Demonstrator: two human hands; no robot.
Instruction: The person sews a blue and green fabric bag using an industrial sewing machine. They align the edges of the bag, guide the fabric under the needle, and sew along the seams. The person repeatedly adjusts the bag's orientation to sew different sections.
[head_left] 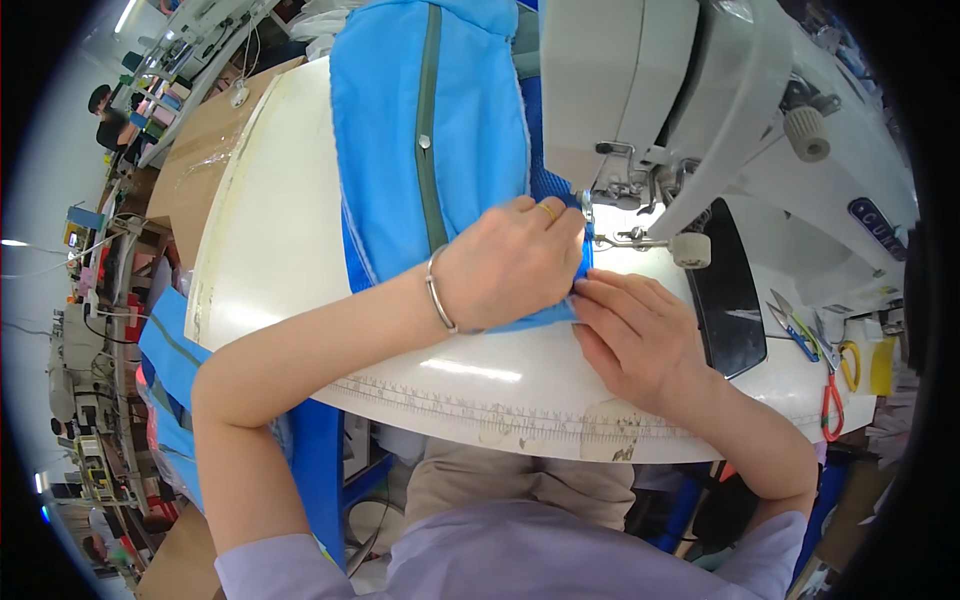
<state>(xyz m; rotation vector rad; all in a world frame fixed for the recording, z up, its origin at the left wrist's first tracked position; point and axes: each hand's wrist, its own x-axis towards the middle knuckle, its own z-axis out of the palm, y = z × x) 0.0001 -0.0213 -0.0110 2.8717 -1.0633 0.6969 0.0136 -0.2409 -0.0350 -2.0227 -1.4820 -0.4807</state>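
Observation:
A bright blue fabric panel (380,120) with a grey-green zipper (430,130) lies on the white sewing table (270,250). Its near right corner reaches the needle area of a white sewing machine (620,90). My left hand (515,255) is closed on the fabric edge just left of the presser foot (588,205), its fingertips mostly hidden. Close by on the right, my right hand (640,335) pinches the same edge nearer to me, thumb and fingers together. A zipper pull (425,142) shows midway along the zipper.
Scissors and snips (830,400) lie at the table's right, beyond a black plate (728,290). A printed ruler (470,410) runs along the front edge. More blue fabric pieces (175,350) hang at the left, near cardboard (205,150). Another person (105,115) is far off at left.

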